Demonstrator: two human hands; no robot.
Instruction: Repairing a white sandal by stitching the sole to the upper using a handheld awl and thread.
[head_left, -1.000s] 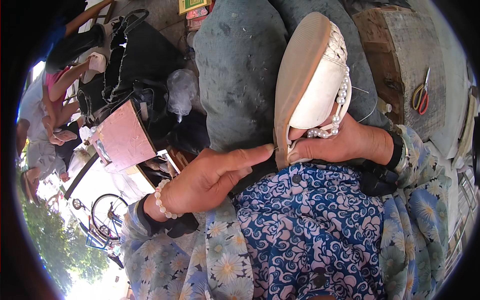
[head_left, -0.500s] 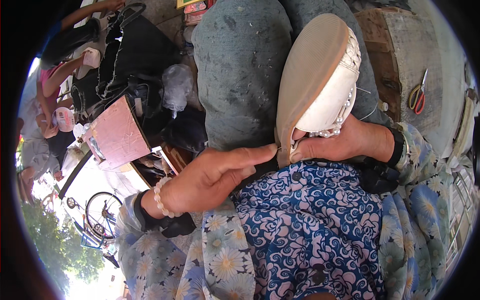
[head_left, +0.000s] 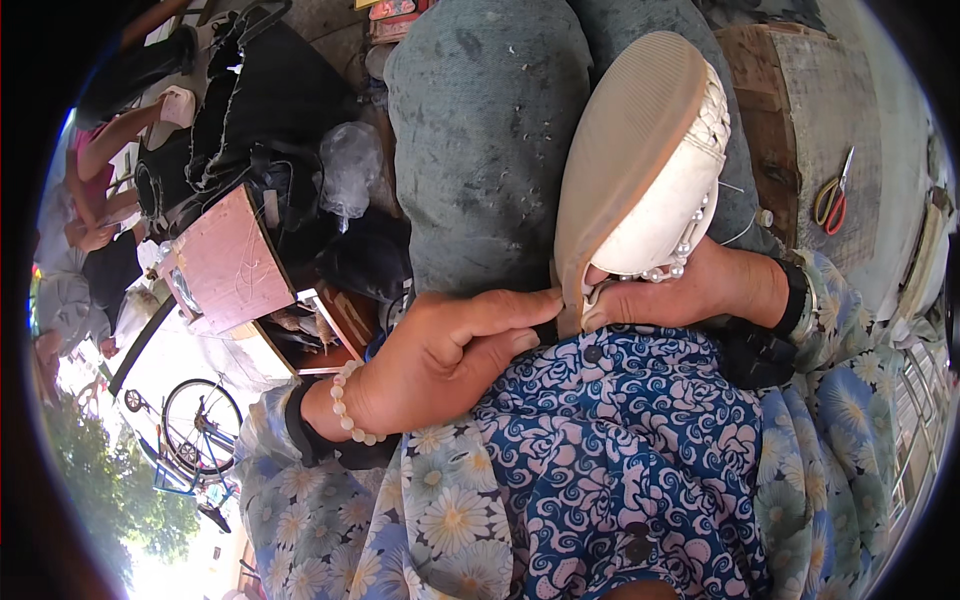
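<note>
A white sandal (head_left: 630,170) is held tilted over my lap, its ribbed beige sole turned up and to the left. It has a braided strap edge and a string of pearl-like beads. My right hand (head_left: 690,290) wraps round its lower part, the thumb at the sole's edge. My left hand (head_left: 450,345) is closed, with the index fingertip against the left edge of the sole and the thumb just below. Whatever those fingers pinch, if anything, is too small to make out. A thin white thread (head_left: 742,235) trails from the sandal's right side.
On a grey board (head_left: 825,120) at the right lie scissors (head_left: 832,200) with red and yellow handles. A pink panel (head_left: 235,262) leans over an open wooden box (head_left: 330,330) at the left. A clear plastic bag (head_left: 350,170), dark cloth, a bicycle (head_left: 200,430) and seated people are beyond.
My left hand has shifted slightly right, its index fingertip still at the sole's edge. The sandal and right hand have barely moved. At the left, a person's round white object is out of sight.
</note>
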